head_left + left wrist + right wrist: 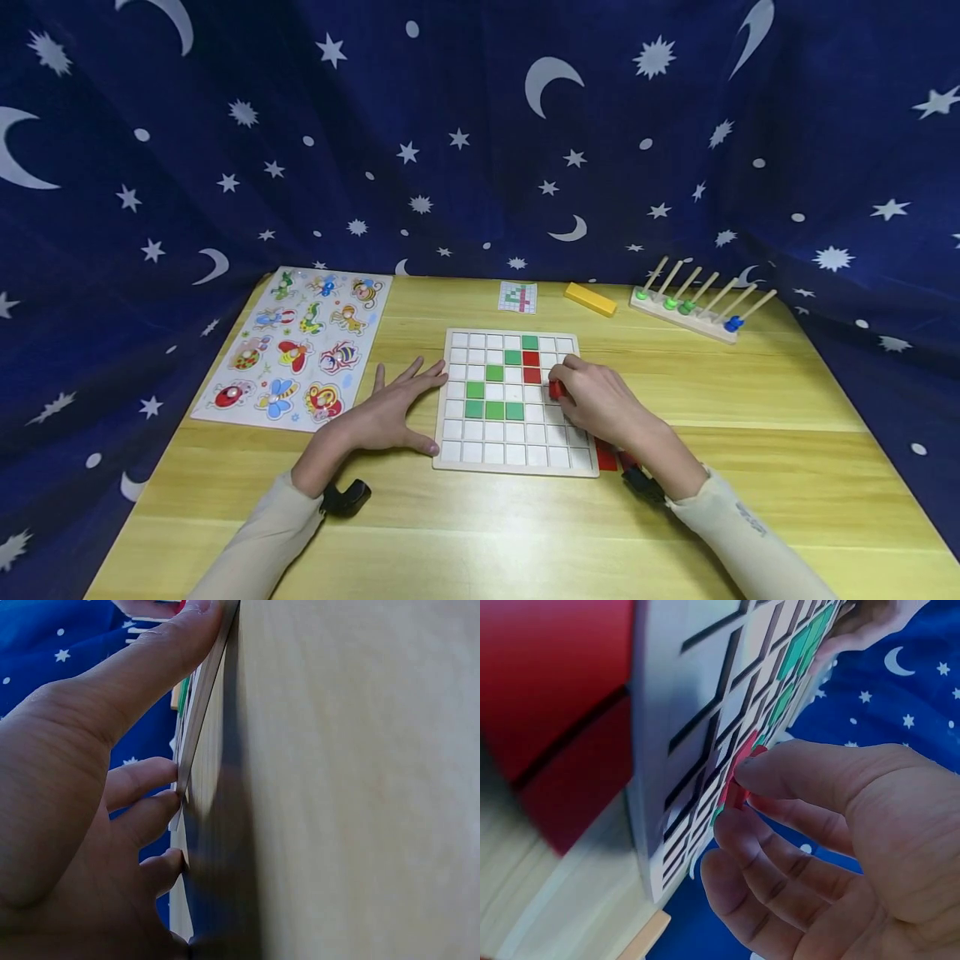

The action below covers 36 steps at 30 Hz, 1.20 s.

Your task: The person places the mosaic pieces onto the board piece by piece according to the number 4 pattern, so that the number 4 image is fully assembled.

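Note:
A wooden grid board (515,432) with white square cells lies on the table. Several green square tiles (495,410) sit in its cells, and two red ones (531,359) fill cells in the upper right part. Over the right side of the grid, my right hand (609,406) pinches a small red tile (737,793) between thumb and fingertips. My left hand (378,419) has its fingers spread, with thumb and fingertips touching the board's left edge. More red tiles (606,455) lie beside the board's lower right corner, partly hidden by the right wrist.
A small pattern card (517,297) lies behind the board, near a yellow block (591,299). Back right stands a pegged wooden base (682,315) with green and blue beads. An insect puzzle board (251,380) occupies the left. A starry blue curtain (480,100) hangs behind.

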Tool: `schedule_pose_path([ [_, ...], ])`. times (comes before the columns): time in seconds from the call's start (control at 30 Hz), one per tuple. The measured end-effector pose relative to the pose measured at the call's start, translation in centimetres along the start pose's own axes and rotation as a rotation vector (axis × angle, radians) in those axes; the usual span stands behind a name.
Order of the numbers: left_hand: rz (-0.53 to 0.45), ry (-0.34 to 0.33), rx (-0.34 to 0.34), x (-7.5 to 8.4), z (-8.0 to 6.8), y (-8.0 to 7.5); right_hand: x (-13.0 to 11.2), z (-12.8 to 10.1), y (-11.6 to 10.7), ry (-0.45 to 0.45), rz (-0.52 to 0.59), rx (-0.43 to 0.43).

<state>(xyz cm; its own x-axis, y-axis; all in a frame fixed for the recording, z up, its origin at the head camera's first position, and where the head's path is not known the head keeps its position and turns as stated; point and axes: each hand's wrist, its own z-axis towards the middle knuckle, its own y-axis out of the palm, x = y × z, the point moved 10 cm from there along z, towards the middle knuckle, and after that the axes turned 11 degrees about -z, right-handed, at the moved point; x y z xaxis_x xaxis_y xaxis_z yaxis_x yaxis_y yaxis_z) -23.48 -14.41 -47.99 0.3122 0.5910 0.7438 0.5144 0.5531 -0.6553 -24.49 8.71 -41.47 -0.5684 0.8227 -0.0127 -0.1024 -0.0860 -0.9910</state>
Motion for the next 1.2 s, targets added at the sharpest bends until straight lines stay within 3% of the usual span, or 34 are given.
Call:
schedule_pose_path([
  [0.8,-0.014,-0.015,0.000,-0.1,0.0,0.0,-2.7,1.7,0.9,-0.075,0.005,-0.034],
  [1.2,-0.016,-0.003,0.005,-0.3,0.0,0.0,-3.3,2.2,1.2,-0.072,0.008,-0.069],
])
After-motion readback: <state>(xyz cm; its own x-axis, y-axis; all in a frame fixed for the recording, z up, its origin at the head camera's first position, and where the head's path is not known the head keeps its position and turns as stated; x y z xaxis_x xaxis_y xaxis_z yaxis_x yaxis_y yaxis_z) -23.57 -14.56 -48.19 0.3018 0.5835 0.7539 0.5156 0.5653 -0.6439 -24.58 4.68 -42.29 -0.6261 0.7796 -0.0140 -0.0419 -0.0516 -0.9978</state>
